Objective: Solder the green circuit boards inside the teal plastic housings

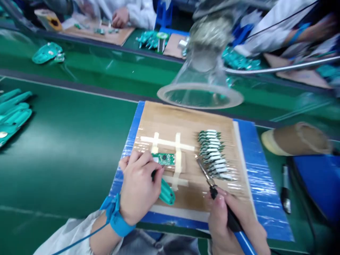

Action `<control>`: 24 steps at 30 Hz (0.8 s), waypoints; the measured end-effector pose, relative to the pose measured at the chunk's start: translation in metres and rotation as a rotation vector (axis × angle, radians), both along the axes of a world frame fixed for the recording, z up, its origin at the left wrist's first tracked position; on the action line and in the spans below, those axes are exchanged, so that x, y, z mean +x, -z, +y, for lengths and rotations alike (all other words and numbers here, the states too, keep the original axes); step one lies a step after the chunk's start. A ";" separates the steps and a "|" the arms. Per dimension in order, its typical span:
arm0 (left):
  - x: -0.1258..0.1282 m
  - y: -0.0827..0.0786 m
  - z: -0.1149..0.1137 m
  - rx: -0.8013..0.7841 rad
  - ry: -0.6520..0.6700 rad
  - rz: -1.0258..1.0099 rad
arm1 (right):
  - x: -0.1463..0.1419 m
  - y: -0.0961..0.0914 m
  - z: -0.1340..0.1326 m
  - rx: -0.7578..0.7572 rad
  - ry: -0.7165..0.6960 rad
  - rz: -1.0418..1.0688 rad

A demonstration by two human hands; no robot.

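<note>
My right hand (233, 223) grips a soldering iron (212, 187) by its dark and blue handle, its tip over the cardboard, left of the row of parts. My left hand (142, 186), with a blue wrist strap (120, 219), is closed in a pinch at the lower edge of a green circuit board (166, 159). What lies between its fingertips is too small to make out. A teal plastic housing (166, 193) sticks out from under this hand. The board sits within strips of masking tape (177, 152) on a cardboard work board (191, 198).
Small white-and-green parts (214, 152) stand in a row on the cardboard. A clear fume hood (200, 92) hangs beyond it. Teal housings (13, 113) lie at left; a brown tape roll (297, 139) and a pen (285, 191) at right. Co-workers' hands (120, 17) show across the bench.
</note>
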State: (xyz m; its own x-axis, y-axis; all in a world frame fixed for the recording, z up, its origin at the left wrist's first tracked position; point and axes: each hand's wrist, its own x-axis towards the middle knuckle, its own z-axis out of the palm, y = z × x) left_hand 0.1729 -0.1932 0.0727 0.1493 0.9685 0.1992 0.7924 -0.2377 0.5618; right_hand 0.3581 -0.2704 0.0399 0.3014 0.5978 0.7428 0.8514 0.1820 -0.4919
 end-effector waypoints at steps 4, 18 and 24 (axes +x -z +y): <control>-0.007 0.014 0.001 0.116 0.022 0.045 | 0.068 -0.012 0.028 0.188 0.336 -0.042; -0.047 0.040 -0.001 0.255 -0.028 -0.007 | 0.199 0.020 0.072 -0.007 0.573 -0.064; -0.069 0.044 -0.002 -0.270 -0.208 -0.284 | 0.134 0.003 0.039 -0.019 0.450 -0.083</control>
State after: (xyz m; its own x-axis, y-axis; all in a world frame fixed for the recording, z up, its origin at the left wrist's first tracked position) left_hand 0.1043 -0.1956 0.0285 -0.0780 0.9951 -0.0605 0.6127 0.0957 0.7845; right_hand 0.4918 -0.2310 0.0373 0.4744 0.4343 0.7657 0.8802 -0.2235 -0.4186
